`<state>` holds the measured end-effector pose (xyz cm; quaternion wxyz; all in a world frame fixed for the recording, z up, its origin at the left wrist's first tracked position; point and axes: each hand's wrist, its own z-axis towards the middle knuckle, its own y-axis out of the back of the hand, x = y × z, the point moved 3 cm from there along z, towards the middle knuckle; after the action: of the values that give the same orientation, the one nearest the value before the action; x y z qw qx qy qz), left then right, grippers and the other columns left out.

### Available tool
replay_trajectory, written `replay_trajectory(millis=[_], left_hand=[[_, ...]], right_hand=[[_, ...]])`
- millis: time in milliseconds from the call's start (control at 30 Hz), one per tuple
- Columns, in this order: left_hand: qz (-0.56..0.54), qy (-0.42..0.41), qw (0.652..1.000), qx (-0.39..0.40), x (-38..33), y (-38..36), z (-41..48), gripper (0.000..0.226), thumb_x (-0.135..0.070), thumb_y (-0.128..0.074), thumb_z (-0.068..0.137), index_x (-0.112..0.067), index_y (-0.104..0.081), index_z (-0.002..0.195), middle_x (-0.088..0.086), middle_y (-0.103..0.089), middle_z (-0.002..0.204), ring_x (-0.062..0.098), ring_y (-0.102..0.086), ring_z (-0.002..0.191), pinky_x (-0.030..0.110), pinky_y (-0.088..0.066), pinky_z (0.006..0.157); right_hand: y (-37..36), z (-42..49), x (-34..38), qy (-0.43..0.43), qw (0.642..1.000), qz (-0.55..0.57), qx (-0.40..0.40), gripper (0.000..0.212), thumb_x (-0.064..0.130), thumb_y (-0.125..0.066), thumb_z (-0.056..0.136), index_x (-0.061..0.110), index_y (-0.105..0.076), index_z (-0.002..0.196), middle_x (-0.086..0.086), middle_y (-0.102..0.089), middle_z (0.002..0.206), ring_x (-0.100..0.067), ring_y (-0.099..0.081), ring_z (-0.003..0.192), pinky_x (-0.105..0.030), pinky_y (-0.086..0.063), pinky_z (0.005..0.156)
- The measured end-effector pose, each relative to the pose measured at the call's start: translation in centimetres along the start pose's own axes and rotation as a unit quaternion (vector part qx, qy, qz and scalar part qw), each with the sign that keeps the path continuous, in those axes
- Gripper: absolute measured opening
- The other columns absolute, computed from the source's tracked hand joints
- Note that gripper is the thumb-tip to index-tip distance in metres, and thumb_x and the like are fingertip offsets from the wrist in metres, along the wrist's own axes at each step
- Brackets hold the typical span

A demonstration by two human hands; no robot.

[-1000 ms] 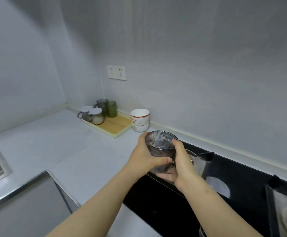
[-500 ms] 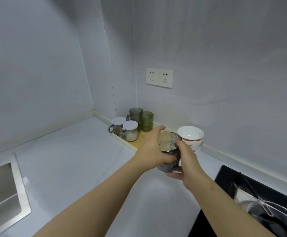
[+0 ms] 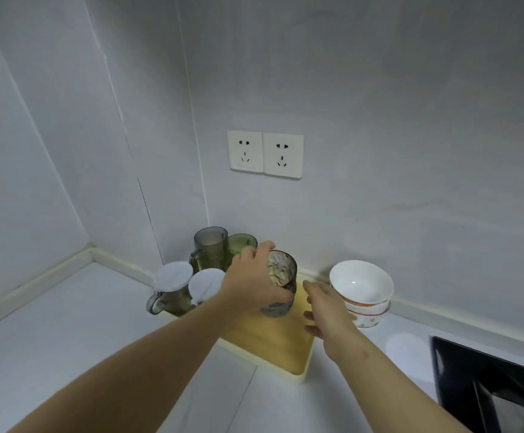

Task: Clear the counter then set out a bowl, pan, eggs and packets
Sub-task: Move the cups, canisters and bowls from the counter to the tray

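Right hand point(image 3: 323, 307) has released smoky glass point(image 3: 281, 273): fingers spread, empty, just right of it. Left hand point(image 3: 254, 285) alone grips glass, now over wooden tray point(image 3: 273, 348). Stacked bowls point(image 3: 360, 285) just beyond right hand. Clearing step looks nearly done.

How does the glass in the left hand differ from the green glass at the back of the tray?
The grey glass is gripped by the left hand; the green glass stands free. The grey glass is nearer; the green glass is by the wall. Both are lidless.
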<state>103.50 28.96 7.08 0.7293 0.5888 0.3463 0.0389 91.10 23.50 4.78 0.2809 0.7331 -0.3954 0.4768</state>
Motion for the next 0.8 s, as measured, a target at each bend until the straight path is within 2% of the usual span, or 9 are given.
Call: replay_trajectory(millis=[67,133,200,233,367,500,633,733,800], left_hand=[[0.095,-0.039,0.995,0.002,1.2,-0.7,3.2,0.093,-0.054,-0.069,0.068,-0.025,-0.023,0.143,0.008,-0.042,0.132,0.027,-0.041,0.123,0.037,-0.036,0.102],[0.169,-0.088,0.982,0.008,1.9,-1.7,5.5,0.091,-0.059,-0.062,0.071,-0.023,-0.020,0.144,0.008,-0.044,0.130,0.026,-0.042,0.121,0.036,-0.032,0.103],[0.203,-0.121,0.972,0.016,2.5,-2.8,7.5,0.091,-0.061,-0.058,0.073,-0.022,-0.020,0.145,0.007,-0.044,0.131,0.026,-0.040,0.122,0.036,-0.026,0.106],[0.216,-0.133,0.967,0.016,2.8,-3.4,8.4,0.091,-0.063,-0.057,0.072,-0.021,-0.022,0.145,0.007,-0.045,0.131,0.027,-0.040,0.122,0.037,-0.024,0.107],[0.237,-0.161,0.958,0.014,3.8,-5.2,11.1,0.096,-0.070,-0.043,0.061,-0.019,-0.029,0.141,0.007,-0.051,0.126,0.025,-0.044,0.120,0.037,-0.022,0.108],[0.244,-0.169,0.955,0.018,5.0,-6.6,12.8,0.092,-0.068,-0.044,0.059,-0.018,-0.036,0.137,0.006,-0.053,0.125,0.025,-0.046,0.119,0.041,-0.021,0.109],[0.263,-0.153,0.952,0.020,5.6,-6.9,14.0,0.090,-0.071,-0.039,0.060,-0.019,-0.037,0.134,0.003,-0.054,0.126,0.024,-0.046,0.120,0.048,-0.018,0.112],[0.281,-0.160,0.946,0.019,5.4,-6.9,14.3,0.090,-0.071,-0.037,0.061,-0.017,-0.037,0.133,0.002,-0.052,0.128,0.024,-0.043,0.124,0.051,-0.016,0.111],[0.292,-0.161,0.942,0.024,5.5,-7.0,14.0,0.089,-0.070,-0.041,0.066,-0.017,-0.032,0.137,0.004,-0.046,0.137,0.024,-0.034,0.133,0.053,-0.012,0.112]], right_hand=[[-0.8,2.4,0.0,-0.012,1.000,-0.012,-0.018,0.036,0.023,-0.045,0.095,0.000,-0.050,0.122,-0.016,-0.054,0.094,-0.034,-0.053,0.096,-0.049,-0.048,0.090],[-1.2,4.2,0.1,-0.021,0.999,-0.017,-0.031,0.029,0.018,-0.046,0.094,-0.001,-0.053,0.115,-0.024,-0.055,0.103,-0.038,-0.055,0.098,-0.052,-0.046,0.094],[-1.5,5.9,0.1,-0.021,0.999,-0.010,-0.037,0.012,0.015,-0.046,0.092,0.008,-0.056,0.089,-0.012,-0.050,0.093,-0.026,-0.048,0.085,-0.042,-0.045,0.078],[-1.7,6.7,0.1,-0.022,0.999,-0.005,-0.042,0.012,0.014,-0.047,0.091,0.013,-0.052,0.081,-0.008,-0.049,0.090,-0.022,-0.044,0.084,-0.037,-0.040,0.074],[-2.1,9.4,-0.4,-0.036,0.998,0.010,-0.050,0.008,0.016,-0.050,0.091,0.015,-0.049,0.083,-0.003,-0.047,0.081,-0.020,-0.043,0.082,-0.032,-0.036,0.073],[-2.8,11.5,-1.3,-0.048,0.997,0.000,-0.062,0.016,0.015,-0.050,0.090,0.018,-0.049,0.074,-0.001,-0.048,0.076,-0.021,-0.045,0.083,-0.032,-0.037,0.074],[-3.2,12.7,-1.7,-0.044,0.997,0.000,-0.061,0.006,0.011,-0.051,0.089,0.013,-0.052,0.084,0.001,-0.049,0.074,-0.021,-0.047,0.083,-0.031,-0.037,0.074],[-3.3,13.2,-2.0,-0.048,0.997,-0.003,-0.057,0.008,0.011,-0.051,0.089,0.013,-0.051,0.082,0.002,-0.049,0.073,-0.021,-0.047,0.082,-0.030,-0.037,0.073],[-3.3,13.2,-2.0,-0.050,0.997,-0.004,-0.058,0.011,0.011,-0.051,0.089,0.015,-0.050,0.079,0.002,-0.049,0.073,-0.021,-0.047,0.082,-0.030,-0.037,0.073]])
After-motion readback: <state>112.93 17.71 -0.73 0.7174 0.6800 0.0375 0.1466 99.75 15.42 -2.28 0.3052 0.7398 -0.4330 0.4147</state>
